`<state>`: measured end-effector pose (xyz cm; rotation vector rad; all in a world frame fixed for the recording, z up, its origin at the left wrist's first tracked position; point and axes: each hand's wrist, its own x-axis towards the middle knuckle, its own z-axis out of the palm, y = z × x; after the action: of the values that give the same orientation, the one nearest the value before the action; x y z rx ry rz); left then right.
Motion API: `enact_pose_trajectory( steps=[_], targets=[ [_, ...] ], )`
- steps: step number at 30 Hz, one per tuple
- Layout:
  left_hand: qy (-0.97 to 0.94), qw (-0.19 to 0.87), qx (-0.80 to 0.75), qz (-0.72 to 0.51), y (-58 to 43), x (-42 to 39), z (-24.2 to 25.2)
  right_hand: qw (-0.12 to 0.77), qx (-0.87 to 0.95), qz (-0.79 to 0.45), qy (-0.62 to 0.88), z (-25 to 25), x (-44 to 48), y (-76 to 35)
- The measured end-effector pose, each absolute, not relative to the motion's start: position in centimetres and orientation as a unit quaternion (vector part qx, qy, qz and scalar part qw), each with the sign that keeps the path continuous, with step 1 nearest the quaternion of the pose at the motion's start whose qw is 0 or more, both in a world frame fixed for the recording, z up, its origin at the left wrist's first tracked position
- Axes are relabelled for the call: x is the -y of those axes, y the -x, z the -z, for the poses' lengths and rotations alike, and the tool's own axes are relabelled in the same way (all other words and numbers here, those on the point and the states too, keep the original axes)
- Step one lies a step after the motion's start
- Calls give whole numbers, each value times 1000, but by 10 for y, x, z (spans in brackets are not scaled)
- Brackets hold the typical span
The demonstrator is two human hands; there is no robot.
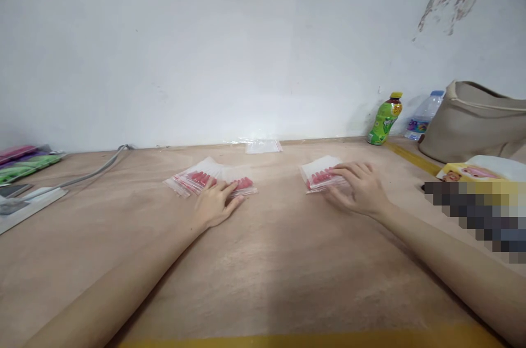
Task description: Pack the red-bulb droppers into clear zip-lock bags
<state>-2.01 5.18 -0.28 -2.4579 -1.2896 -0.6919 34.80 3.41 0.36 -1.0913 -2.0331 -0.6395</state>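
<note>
- Lying flat on the wooden table (263,282): two lots of small clear bags with red bits inside.
- Left hand (214,204) resting palm down, fingers spread out, pressing on the near edge of the left pile of bags (205,178). Not pinching or lifting anything.
- Right hand (358,188) lying flat too, fingers stretched over the right pile of bags (318,175). Just touching the top, not closed around it.
- Probably feeling very light, thin and floppy, those bags. Likely slippery as well, sliding over each other easily. Best pinched by a flat plastic edge or corner, not by the lumpy red middle.
- Holding small red pieces, packed side by side in each bag. Too small to tell what kind.
- Sitting further back near the wall: one more clear bag (263,146), looking empty.
- Standing well off to the right by the wall: a green drink bottle (384,120) with dark liquid near its top, and a clear water bottle (423,115).
- Slumping beside those: a beige bag (476,120), insides hidden.
</note>
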Motion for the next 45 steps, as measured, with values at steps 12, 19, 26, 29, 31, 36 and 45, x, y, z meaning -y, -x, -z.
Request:
enact_pose_trajectory(
  steps=[12,19,26,29,31,36,45],
  targets=[
    [863,66,400,302,-38,-64,22,250,899,130,334,17,-70,-245],
    [875,87,352,321,-40,-64,21,303,868,210,332,22,-71,-254],
    [897,126,281,318,-55,-72,20,294,864,226,341,21,-71,-252],
    [900,154,262,313,-65,-78,22,290,865,241,330,20,-71,-251],
    [902,175,248,308,-71,-82,23,289,864,252,326,19,-72,-251],
    [901,212,224,304,-72,-88,24,302,858,274,311,19,-73,-254],
    [895,244,216,305,-71,-87,23,304,857,293,297,19,-73,-254]
  ],
)
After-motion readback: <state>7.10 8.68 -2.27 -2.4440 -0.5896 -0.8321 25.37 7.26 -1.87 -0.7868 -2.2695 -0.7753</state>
